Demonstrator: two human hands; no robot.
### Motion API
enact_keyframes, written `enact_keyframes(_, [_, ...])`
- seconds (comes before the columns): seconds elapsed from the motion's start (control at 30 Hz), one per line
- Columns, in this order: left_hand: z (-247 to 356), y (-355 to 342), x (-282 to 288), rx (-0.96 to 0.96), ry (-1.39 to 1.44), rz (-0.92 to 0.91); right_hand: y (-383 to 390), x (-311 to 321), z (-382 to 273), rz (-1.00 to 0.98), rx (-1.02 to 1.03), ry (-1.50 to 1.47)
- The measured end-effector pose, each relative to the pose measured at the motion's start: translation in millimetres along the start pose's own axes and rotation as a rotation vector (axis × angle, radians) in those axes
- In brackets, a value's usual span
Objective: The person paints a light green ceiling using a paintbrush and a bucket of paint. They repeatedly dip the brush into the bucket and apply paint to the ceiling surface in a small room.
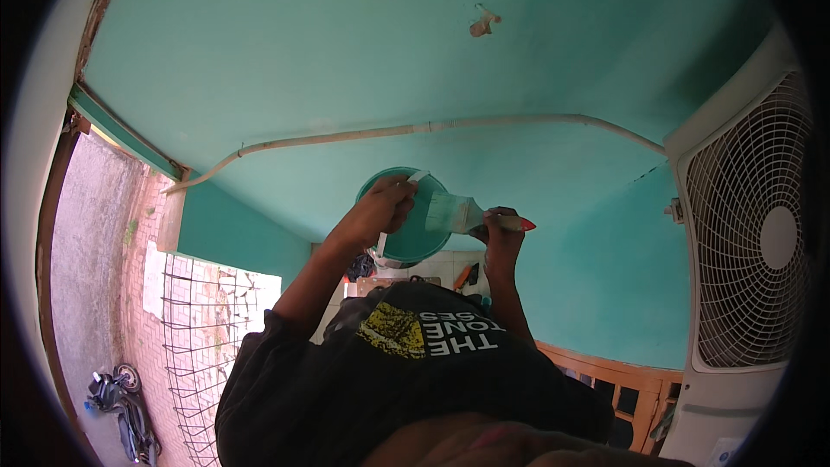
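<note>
In front of my chest, a round bucket [408,246] with teal paint inside is held up by my left hand [386,209]. The fingers of that hand are closed around a flat white handle [418,177] that crosses the bucket's mouth. My right hand [502,232] grips a wide paintbrush [468,214] by its handle, whose red end sticks out to the right. The brush lies roughly level, its paint-coated bristles pointing left over the right part of the bucket's opening. Whether the bristles touch the rim or the paint, I cannot tell.
A teal wall [346,60] rises ahead, crossed by a pale pipe [415,130], with a small stub [485,21] above. At right stands an air-conditioner outdoor unit [692,294]. Wooden slatwork [635,385] is lower right. Wire fencing [203,329] and a motorbike [125,415] appear at left.
</note>
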State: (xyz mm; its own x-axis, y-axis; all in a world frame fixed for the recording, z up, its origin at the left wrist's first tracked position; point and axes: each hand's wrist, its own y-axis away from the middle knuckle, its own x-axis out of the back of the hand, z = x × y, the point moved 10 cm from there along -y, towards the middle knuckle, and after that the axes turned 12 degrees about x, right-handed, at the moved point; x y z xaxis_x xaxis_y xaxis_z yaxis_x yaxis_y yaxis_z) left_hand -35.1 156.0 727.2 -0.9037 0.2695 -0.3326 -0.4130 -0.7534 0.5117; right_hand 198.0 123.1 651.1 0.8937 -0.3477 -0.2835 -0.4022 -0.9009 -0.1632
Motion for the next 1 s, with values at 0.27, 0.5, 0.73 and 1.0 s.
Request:
enact_keyframes(0.27, [5,11,1,-0.004,-0.002,-0.008,2,0,-6,0.068,-0.027,-0.031])
enact_keyframes(0.5, [6,8,-3,-0.027,-0.023,-0.015,3,9,3,0.057,-0.022,-0.058])
enact_keyframes(0.73, [10,14,-3,-0.074,-0.092,-0.008,5,7,-19,0.079,0.017,0.056])
enact_keyframes(1.0, [3,14,-4,-0.031,-0.040,-0.031,12,5,-28,0.084,0.085,0.158])
